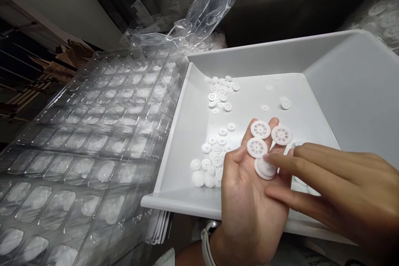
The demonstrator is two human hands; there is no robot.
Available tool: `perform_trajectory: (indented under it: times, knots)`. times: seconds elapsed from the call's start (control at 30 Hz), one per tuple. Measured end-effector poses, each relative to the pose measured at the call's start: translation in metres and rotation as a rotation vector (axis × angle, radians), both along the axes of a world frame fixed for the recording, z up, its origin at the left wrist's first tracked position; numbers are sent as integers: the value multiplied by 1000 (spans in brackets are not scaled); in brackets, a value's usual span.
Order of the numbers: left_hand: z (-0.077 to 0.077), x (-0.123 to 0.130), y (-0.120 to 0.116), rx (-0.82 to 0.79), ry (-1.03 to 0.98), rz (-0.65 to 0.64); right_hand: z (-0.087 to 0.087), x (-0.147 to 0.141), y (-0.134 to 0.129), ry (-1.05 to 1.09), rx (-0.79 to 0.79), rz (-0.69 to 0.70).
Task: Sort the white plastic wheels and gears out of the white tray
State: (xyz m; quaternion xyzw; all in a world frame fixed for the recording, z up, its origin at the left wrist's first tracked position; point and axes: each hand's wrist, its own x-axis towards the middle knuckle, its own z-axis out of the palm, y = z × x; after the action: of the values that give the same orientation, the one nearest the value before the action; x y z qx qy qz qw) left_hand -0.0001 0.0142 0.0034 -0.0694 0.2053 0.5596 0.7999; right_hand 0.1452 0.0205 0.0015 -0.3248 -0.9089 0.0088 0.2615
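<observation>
My left hand (254, 212) is palm up over the front of a white plastic tray (249, 120). Several small white plastic wheels lie across its palm and fingers: one spoked wheel (260, 129) near the fingertips, a second spoked wheel (282, 135) to the right, and others closer in. My right hand (336, 183) reaches in from the right with fingers stretched and apart. Its index fingertip touches a plain-faced wheel (264, 169) on the left palm; the thumb rests near the palm's edge. More white wheels (215, 160) are scattered on the tray floor, some hidden behind my hands.
Left of the tray lies a stack of clear blister trays (102, 137) with rows of pockets, white pieces showing in them. A crumpled clear plastic bag (199, 12) stands behind. Another bag of white wheels (386, 16) is at the far right.
</observation>
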Motion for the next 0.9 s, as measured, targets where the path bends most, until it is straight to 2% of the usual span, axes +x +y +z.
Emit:
perform_trajectory:
  times: [0.13, 0.23, 0.37, 0.6, 0.9]
  knots:
    - [0, 1, -2, -20, 30, -10, -10, -1, -1, -1, 41, -13]
    - [2, 2, -2, -2, 50, -22, -11, 0, 1, 25, 11, -44]
    - [6, 2, 2, 75, 70, 16, -10, 1, 2, 16, -101, -123]
    - [4, 2, 3, 19, 70, 66, -3, 1, 11, 115, -317, -176]
    - [2, 2, 1, 18, 15, 116, -2, 15, 18, 10, -202, -252]
